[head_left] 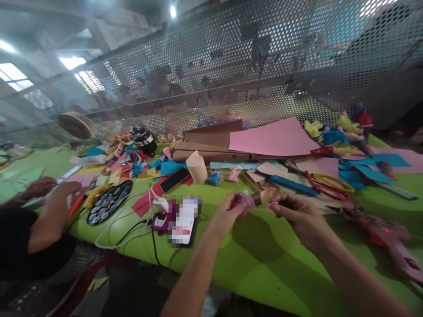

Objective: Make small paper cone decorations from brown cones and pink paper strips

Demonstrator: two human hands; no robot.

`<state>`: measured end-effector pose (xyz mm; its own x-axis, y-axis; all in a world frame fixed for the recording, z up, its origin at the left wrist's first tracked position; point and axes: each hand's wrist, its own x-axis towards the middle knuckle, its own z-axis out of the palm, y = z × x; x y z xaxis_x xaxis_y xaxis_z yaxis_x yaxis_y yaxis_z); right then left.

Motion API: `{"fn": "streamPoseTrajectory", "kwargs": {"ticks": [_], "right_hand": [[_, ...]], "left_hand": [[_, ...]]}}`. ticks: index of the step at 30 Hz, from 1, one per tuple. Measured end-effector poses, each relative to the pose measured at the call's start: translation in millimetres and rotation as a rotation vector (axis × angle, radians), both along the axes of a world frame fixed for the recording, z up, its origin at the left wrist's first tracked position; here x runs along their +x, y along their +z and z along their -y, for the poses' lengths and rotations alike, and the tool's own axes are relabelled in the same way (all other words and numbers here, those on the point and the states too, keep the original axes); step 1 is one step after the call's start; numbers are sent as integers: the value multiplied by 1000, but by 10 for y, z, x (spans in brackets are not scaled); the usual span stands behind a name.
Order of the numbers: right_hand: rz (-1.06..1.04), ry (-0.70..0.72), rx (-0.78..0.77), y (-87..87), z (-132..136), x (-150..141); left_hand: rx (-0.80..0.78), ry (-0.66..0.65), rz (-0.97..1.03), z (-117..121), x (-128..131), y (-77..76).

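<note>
Over the green tabletop (284, 268), my left hand (228, 213) has its fingers closed on a small pink bundle (243, 203) with a shiny, see-through edge, slightly blurred. My right hand (299, 213), a little to the right, pinches a tiny bright pink piece (271, 205) between thumb and fingertips. A brown and tan paper piece (264, 195) shows between the two hands; whether either hand touches it I cannot tell. Just beyond lie a pink wrapped scrap (234, 174) and a small blue paper cone (214, 178).
A pink glue gun (386, 233) with a lit red light lies right, near red-handled scissors (317, 185) and a blue cutter (294, 185). Left are a phone (187, 222), cables and a power strip (161, 222). A co-worker's arm (49, 215) reaches in. Paper sheets (271, 138) line the mesh.
</note>
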<state>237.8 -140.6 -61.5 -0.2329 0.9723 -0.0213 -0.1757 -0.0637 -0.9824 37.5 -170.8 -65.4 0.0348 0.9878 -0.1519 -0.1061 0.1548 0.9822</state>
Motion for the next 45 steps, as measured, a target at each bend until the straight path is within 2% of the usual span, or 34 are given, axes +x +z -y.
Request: {"fn": "streamPoseTrajectory", "kwargs": {"ticks": [3, 6, 13, 17, 22, 26, 33, 39, 45], "right_hand": [[-16, -39, 20, 10, 14, -18], [-36, -49, 20, 17, 32, -33], [37, -25, 106, -41, 43, -41], [103, -7, 163, -46, 45, -43], [94, 14, 162, -30, 45, -43], [177, 27, 236, -27, 47, -35], [335, -58, 491, 20, 88, -52], [366, -50, 510, 53, 117, -53], [375, -12, 481, 34, 109, -58]], "left_hand": [[14, -105, 113, 32, 113, -16], [13, -128, 139, 48, 171, -10], [-53, -132, 250, 48, 195, 41], [-99, -103, 316, 47, 195, 18], [-120, -53, 349, 47, 188, -15], [-80, -77, 305, 51, 191, 11], [-12, -181, 159, 56, 187, 17], [-62, -147, 218, 56, 192, -36], [-89, -109, 234, 52, 204, -15]]}}
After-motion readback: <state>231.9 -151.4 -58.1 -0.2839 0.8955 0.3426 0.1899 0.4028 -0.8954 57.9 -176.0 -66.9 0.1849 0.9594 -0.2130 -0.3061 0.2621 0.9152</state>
